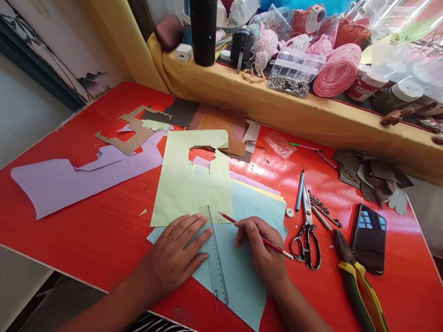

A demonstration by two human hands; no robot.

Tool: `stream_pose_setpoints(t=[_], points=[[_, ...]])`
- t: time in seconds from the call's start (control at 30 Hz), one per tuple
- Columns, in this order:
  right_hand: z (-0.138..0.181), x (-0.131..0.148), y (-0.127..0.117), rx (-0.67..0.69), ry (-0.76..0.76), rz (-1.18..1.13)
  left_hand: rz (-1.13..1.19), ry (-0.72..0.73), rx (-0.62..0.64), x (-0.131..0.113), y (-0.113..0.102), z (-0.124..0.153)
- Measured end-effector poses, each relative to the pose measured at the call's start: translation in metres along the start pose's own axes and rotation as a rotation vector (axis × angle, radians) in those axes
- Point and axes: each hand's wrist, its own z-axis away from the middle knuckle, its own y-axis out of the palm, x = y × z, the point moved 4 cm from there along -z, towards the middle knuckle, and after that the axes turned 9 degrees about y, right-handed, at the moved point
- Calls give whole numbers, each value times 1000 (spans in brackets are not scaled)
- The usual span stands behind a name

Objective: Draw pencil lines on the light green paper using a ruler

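Observation:
A clear plastic ruler [218, 267] lies slantwise over a pale green sheet [180, 184] and the light blue sheet [247, 276] beneath it. My left hand [185, 249] rests flat on the ruler's upper part, fingers stretched out. Between the fingers of my right hand [261, 246] is a red pencil [273, 245], its tip close to the green sheet just right of the ruler. Thin pencilled lines form a rectangle on the green sheet, which has a ragged hole cut near its top.
Scissors [306, 230], pliers [358, 281], a phone [368, 240] and a blue pen [300, 190] lie at the right. Purple paper [51, 182] and a brown cutout [133, 138] spread to the left. Grey scraps [374, 175] sit far right. A cluttered ledge [221, 78] borders the back of the red table [104, 230].

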Motion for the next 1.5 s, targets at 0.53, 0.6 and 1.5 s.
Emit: stream_pose_setpoints(t=[0.53,0.6,1.5], points=[[0,2,1,-2,-12,23,9,-17,-10,-2,3,0],[0,2,1,-2,-13,17,0,-3,-18,-3,1,-1],[-1,3,3,14,-34,79,8,-1,-31,-2,-2,-3]])
